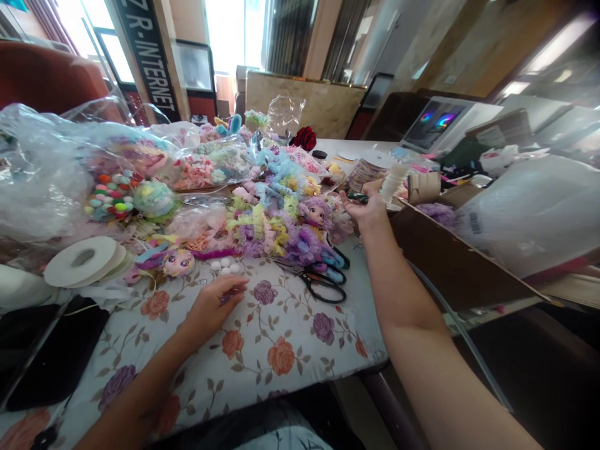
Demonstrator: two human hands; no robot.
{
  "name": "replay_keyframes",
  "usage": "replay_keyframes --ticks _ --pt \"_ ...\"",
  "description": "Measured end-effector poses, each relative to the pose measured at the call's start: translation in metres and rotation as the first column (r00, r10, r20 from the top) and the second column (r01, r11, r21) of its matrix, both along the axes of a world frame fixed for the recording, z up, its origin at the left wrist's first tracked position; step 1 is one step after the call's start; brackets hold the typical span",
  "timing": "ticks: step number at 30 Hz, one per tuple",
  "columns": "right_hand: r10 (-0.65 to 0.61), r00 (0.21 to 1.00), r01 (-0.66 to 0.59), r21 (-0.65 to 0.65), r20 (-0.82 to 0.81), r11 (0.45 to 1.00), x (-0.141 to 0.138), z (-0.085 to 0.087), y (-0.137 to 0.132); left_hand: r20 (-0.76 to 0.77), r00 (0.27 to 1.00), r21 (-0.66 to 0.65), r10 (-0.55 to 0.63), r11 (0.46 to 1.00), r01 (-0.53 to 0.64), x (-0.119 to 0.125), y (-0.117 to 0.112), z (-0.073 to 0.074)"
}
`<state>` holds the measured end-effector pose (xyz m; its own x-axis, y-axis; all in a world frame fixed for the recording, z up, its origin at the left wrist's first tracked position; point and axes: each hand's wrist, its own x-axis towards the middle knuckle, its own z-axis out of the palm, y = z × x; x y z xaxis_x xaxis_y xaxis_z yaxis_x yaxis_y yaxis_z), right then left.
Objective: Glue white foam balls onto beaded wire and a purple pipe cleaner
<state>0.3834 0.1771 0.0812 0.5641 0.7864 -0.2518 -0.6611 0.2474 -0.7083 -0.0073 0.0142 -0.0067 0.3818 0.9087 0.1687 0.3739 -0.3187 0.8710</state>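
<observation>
Over the flowered tablecloth, my left hand (218, 304) rests with its fingers loosely curved and thumb apart, holding nothing. Just beyond it lie several white balls (226, 267) and a doll's head (179, 262) with purple hair. My right hand (368, 209) reaches forward to the table's right side. Its fingers are bent about a small dark green thing (358, 197) whose kind I cannot make out. A pale ribbed roll (394, 182) shows right behind that hand. Black-handled scissors (323, 284) lie between my hands, near a purple-haired doll (315, 215) among ruffled pastel trims (262, 225).
Clear plastic bags (42, 169) of trims crowd the left and back. White ribbon spools (82, 261) stand at left, above a black item (56, 356). A brown box (450, 256) and a large white bag (534, 212) fill the right. A red rose (304, 138) lies farther back.
</observation>
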Motion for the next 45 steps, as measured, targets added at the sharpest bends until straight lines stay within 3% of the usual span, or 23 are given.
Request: replay_keyframes --ticks 3,6,10,11,12,13,14,16,17,19,21,23,26,28,32,35,36,38,40,42,45 --pt "0.079 0.996 -0.082 -0.099 -0.040 0.992 -0.016 0.013 -0.014 -0.021 0.998 -0.006 0.067 0.998 -0.067 -0.003 -0.001 0.003" --pt "0.155 0.988 -0.157 -0.121 -0.026 0.980 -0.046 0.023 -0.044 -0.033 0.989 0.016 0.144 0.990 -0.143 -0.007 0.000 0.009" --pt "0.272 0.943 -0.279 0.010 0.193 0.960 -0.105 0.009 -0.109 0.199 0.971 -0.128 0.132 0.986 -0.108 -0.013 0.006 0.020" --pt "0.396 0.806 -0.440 -0.003 0.440 0.898 -0.119 0.000 -0.127 0.265 0.955 -0.181 0.134 0.980 -0.087 -0.015 0.007 0.023" --pt "0.506 0.562 -0.591 -0.110 0.654 0.799 -0.131 -0.010 -0.144 0.299 0.944 -0.217 0.137 0.973 -0.073 -0.018 0.008 0.027" --pt "0.568 0.255 -0.676 -0.276 0.783 0.683 -0.142 -0.022 -0.160 0.288 0.948 -0.232 0.134 0.970 -0.066 -0.022 0.008 0.030" --pt "0.539 -0.008 -0.669 -0.405 0.842 0.623 -0.150 -0.034 -0.173 0.223 0.967 -0.222 0.126 0.972 -0.076 -0.026 0.007 0.034" --pt "0.391 -0.372 -0.568 -0.540 0.842 0.621 -0.159 -0.058 -0.192 -0.064 0.994 -0.136 0.083 0.986 -0.091 -0.035 -0.001 0.040" --pt "0.321 -0.488 -0.522 -0.566 0.812 0.638 -0.160 -0.069 -0.197 -0.237 0.969 -0.076 0.069 0.993 -0.089 -0.038 -0.007 0.042" --pt "0.205 -0.625 -0.464 -0.570 0.753 0.678 -0.161 -0.087 -0.199 -0.422 0.907 0.000 -0.009 1.000 0.010 -0.043 -0.020 0.041" --pt "0.131 -0.680 -0.439 -0.544 0.721 0.715 -0.160 -0.100 -0.192 -0.445 0.887 0.024 -0.119 0.989 0.145 -0.042 -0.030 0.033" --pt "0.102 -0.699 -0.427 -0.528 0.708 0.734 -0.163 -0.106 -0.179 -0.445 0.889 0.068 -0.109 0.986 0.155 -0.036 -0.031 0.022" --pt "0.120 -0.708 -0.408 -0.542 0.696 0.734 -0.173 -0.107 -0.156 -0.473 0.863 0.090 -0.175 0.965 0.245 -0.026 -0.017 0.004" --pt "0.135 -0.710 -0.404 -0.557 0.691 0.726 -0.181 -0.105 -0.145 -0.496 0.855 0.126 -0.150 0.962 0.241 -0.022 -0.003 -0.004" --pt "0.063 -0.685 -0.528 -0.554 0.726 0.644 -0.189 -0.096 -0.150 -0.461 0.886 0.172 -0.059 0.973 0.154 -0.028 0.021 -0.006" --pt "0.046 -0.562 -0.694 -0.501 0.826 0.517 -0.183 -0.092 -0.168 -0.393 0.919 0.185 -0.024 0.977 0.105 -0.042 0.025 0.001" --pt "0.078 -0.508 -0.721 -0.473 0.858 0.507 -0.178 -0.092 -0.172 -0.376 0.926 0.184 -0.008 0.979 0.083 -0.048 0.024 0.004" --pt "0.138 -0.422 -0.696 -0.418 0.896 0.584 -0.170 -0.095 -0.175 -0.361 0.931 0.191 0.052 0.981 0.020 -0.057 0.017 0.007" --pt "0.156 -0.429 -0.590 -0.407 0.889 0.697 -0.164 -0.102 -0.172 -0.385 0.913 0.217 0.138 0.975 -0.056 -0.064 0.006 0.005" --pt "0.158 -0.538 -0.481 -0.456 0.828 0.749 -0.164 -0.109 -0.166 -0.461 0.867 0.235 0.191 0.968 -0.088 -0.065 -0.009 -0.005" --pt "0.138 -0.701 -0.402 -0.548 0.700 0.734 -0.176 -0.114 -0.165 -0.593 0.755 0.331 0.279 0.940 -0.087 -0.057 -0.034 -0.025"
